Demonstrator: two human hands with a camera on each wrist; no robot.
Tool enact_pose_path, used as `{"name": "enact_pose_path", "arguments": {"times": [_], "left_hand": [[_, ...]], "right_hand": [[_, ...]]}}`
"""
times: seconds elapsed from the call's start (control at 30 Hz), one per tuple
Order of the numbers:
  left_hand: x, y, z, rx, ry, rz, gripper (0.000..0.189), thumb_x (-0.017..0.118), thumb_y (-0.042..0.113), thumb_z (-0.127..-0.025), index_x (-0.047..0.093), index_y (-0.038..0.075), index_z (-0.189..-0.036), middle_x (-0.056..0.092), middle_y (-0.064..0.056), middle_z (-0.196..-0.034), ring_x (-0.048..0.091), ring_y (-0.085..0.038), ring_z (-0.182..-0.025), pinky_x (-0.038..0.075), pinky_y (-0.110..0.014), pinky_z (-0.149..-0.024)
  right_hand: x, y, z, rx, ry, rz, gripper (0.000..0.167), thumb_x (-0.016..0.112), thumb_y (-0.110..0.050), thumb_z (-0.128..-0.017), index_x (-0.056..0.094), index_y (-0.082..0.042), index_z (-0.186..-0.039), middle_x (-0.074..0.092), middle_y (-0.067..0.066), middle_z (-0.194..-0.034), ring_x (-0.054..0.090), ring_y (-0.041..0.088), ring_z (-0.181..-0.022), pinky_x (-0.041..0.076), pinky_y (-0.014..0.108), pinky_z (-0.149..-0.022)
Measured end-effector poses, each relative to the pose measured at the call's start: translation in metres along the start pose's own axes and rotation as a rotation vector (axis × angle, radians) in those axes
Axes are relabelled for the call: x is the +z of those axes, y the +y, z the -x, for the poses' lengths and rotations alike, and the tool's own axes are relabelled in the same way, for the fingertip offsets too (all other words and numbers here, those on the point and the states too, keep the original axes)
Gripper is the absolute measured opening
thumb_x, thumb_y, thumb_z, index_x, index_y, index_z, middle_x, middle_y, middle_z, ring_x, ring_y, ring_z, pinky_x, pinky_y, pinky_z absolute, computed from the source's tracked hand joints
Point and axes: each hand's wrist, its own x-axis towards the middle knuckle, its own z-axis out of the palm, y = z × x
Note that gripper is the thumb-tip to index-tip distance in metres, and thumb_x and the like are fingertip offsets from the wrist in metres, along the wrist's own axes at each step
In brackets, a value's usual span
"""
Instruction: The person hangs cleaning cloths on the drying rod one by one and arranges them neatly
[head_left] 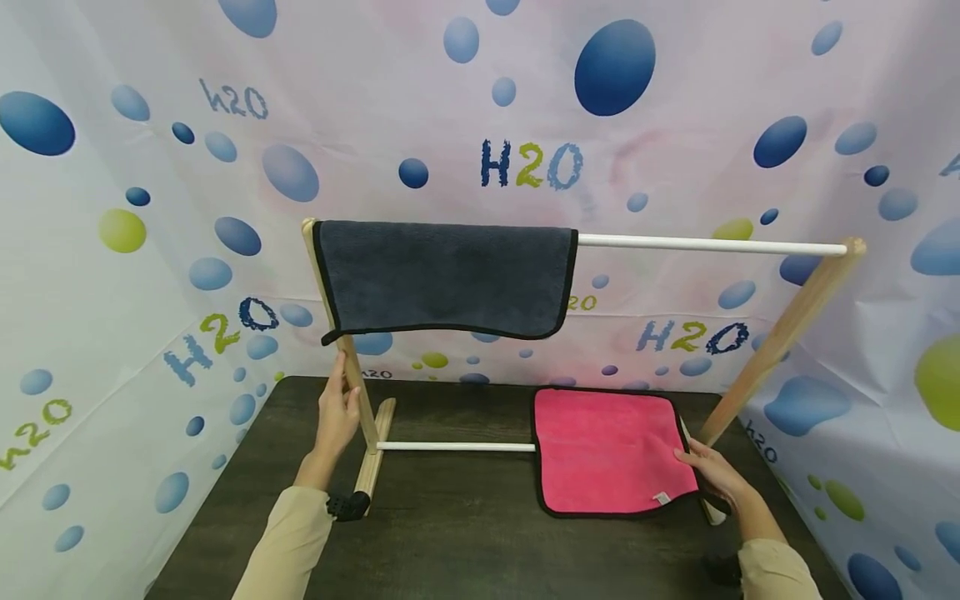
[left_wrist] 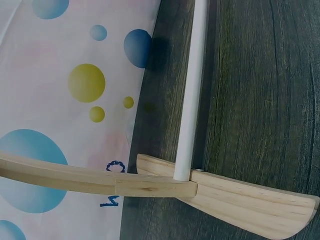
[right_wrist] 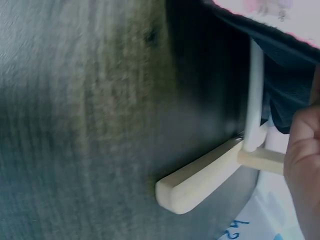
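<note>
A pink cloth (head_left: 611, 450) with black edging and a small white tag lies over the right part of the lower white rod (head_left: 457, 447). My right hand (head_left: 716, 471) pinches its right edge, thumb on the pink face; part of that hand (right_wrist: 305, 150) shows in the right wrist view beside the cloth's dark underside. My left hand (head_left: 337, 414) is at the left wooden post (head_left: 360, 400), its fingers fairly straight and pointing up just below the corner of a grey cloth (head_left: 450, 279). That cloth hangs folded over the upper white rod (head_left: 712, 244), at its left end.
The wooden rack has a right post (head_left: 783, 337) and flat feet, with the left foot (left_wrist: 250, 200) on the dark wood-grain table (head_left: 450, 542). A white backdrop (head_left: 360, 92) printed with blue and green bubbles stands behind and along both sides.
</note>
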Motion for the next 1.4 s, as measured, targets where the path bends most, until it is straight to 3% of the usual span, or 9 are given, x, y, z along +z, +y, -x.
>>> {"name": "enact_pose_path", "arguments": {"times": [0.13,0.33,0.47,0.6,0.83,1.0,1.07,1.23,1.4], "left_hand": [[-0.001,0.000,0.000,-0.007,-0.008,-0.002,0.066,0.048,-0.023,-0.081,0.025,-0.006,-0.140,0.039,-0.037,-0.125,0.051,-0.050,-0.100,0.048,-0.054,-0.070],[-0.001,0.000,0.001,0.004,-0.012,-0.010,0.067,0.047,-0.023,-0.081,0.023,-0.005,-0.141,0.039,-0.037,-0.124,0.051,-0.051,-0.098,0.048,-0.055,-0.069],[0.000,-0.001,0.001,-0.005,-0.018,-0.012,0.067,0.047,-0.023,-0.082,0.022,-0.004,-0.141,0.039,-0.037,-0.123,0.051,-0.050,-0.097,0.048,-0.056,-0.069],[-0.001,0.000,0.001,-0.023,-0.020,-0.011,0.068,0.046,-0.021,-0.082,0.021,-0.002,-0.142,0.039,-0.037,-0.124,0.051,-0.050,-0.099,0.048,-0.056,-0.070],[-0.001,0.001,0.001,-0.021,-0.021,-0.006,0.069,0.046,-0.021,-0.083,0.020,-0.001,-0.143,0.037,-0.038,-0.126,0.050,-0.051,-0.099,0.048,-0.056,-0.070],[-0.002,0.001,0.001,-0.013,-0.026,0.000,0.067,0.046,-0.020,-0.083,0.020,-0.003,-0.142,0.034,-0.037,-0.130,0.049,-0.052,-0.100,0.048,-0.057,-0.070],[-0.002,0.001,0.001,-0.007,-0.024,-0.003,0.066,0.046,-0.021,-0.083,0.020,-0.004,-0.142,0.033,-0.037,-0.130,0.049,-0.052,-0.101,0.048,-0.057,-0.070],[-0.001,0.000,0.001,-0.010,-0.029,-0.008,0.067,0.045,-0.022,-0.083,0.020,-0.004,-0.142,0.035,-0.037,-0.128,0.049,-0.052,-0.101,0.048,-0.056,-0.069],[0.000,0.001,0.001,-0.033,-0.038,-0.001,0.067,0.046,-0.021,-0.083,0.020,-0.003,-0.142,0.033,-0.037,-0.130,0.047,-0.052,-0.105,0.048,-0.056,-0.072]], "right_hand": [[0.001,-0.011,-0.001,-0.110,-0.061,-0.059,0.071,0.042,-0.021,-0.097,-0.006,0.010,-0.141,0.007,0.042,-0.139,0.053,0.021,-0.105,0.049,0.035,-0.084],[0.005,-0.030,0.000,-0.165,-0.107,-0.143,0.074,0.043,-0.018,-0.097,-0.011,0.005,-0.142,0.012,0.038,-0.141,0.056,0.011,-0.098,0.049,0.031,-0.081],[0.006,-0.041,0.001,-0.228,-0.142,-0.220,0.072,0.041,-0.016,-0.097,-0.011,0.009,-0.140,0.051,0.006,-0.120,0.058,0.003,-0.088,0.051,0.027,-0.076],[0.007,-0.053,0.003,-0.322,-0.155,-0.235,0.068,0.038,-0.014,-0.097,-0.009,0.014,-0.137,0.044,-0.025,-0.105,0.051,-0.008,-0.092,0.049,0.021,-0.076],[0.011,-0.081,0.013,-0.328,-0.122,-0.195,0.067,0.037,-0.017,-0.098,-0.007,0.005,-0.142,0.043,-0.019,-0.112,0.048,-0.007,-0.095,0.047,0.021,-0.078],[0.015,-0.103,0.022,-0.340,-0.125,-0.197,0.071,0.040,-0.020,-0.098,-0.011,-0.001,-0.144,0.017,0.021,-0.145,0.039,0.000,-0.116,0.042,0.015,-0.083],[0.015,-0.109,0.024,-0.383,-0.159,-0.239,0.071,0.039,-0.018,-0.098,-0.014,-0.001,-0.143,0.011,0.023,-0.148,0.040,0.001,-0.116,0.042,0.014,-0.083],[0.013,-0.122,0.029,-0.492,-0.262,-0.370,0.071,0.036,-0.008,-0.098,-0.020,0.000,-0.140,0.047,-0.014,-0.125,0.052,-0.003,-0.101,0.046,0.017,-0.082],[0.011,-0.137,0.036,-0.532,-0.340,-0.440,0.072,0.035,-0.004,-0.098,-0.024,-0.002,-0.139,0.052,-0.014,-0.118,0.054,0.001,-0.101,0.048,0.020,-0.082]]}}
